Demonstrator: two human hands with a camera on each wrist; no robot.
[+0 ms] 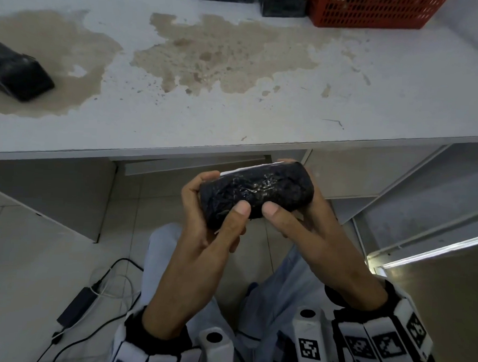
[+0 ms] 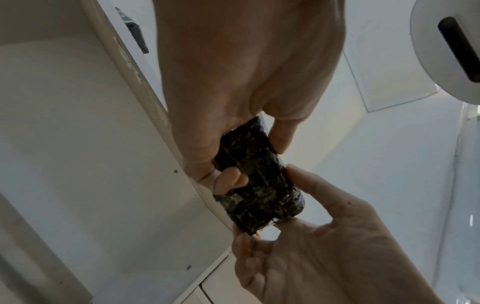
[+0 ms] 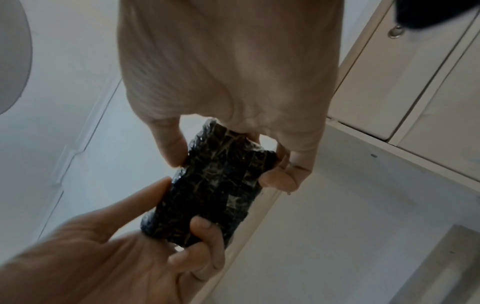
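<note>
1. Two hands hold one black film-wrapped block [image 1: 259, 193]. Left hand [image 1: 202, 228]: fingers curled round the block's left end, thumb pressed on the near face. Right hand [image 1: 312, 231]: fingers cupped under and behind the right end, thumb pressed just beside the left thumb.
2. Block position: between both hands, lying lengthwise, clear of any surface, below and short of the bench [image 1: 234, 136] edge.
3. Step in hand, as judged: turning or checking the block.
4. Next move, as judged: lift it forward onto the bench with both ends supported, since the glossy film may slip.
5. Outward: a second black block [image 1: 19, 72] lies on the bench far left of the left hand. A red basket [image 1: 374, 13] stands far beyond the right hand.
</note>
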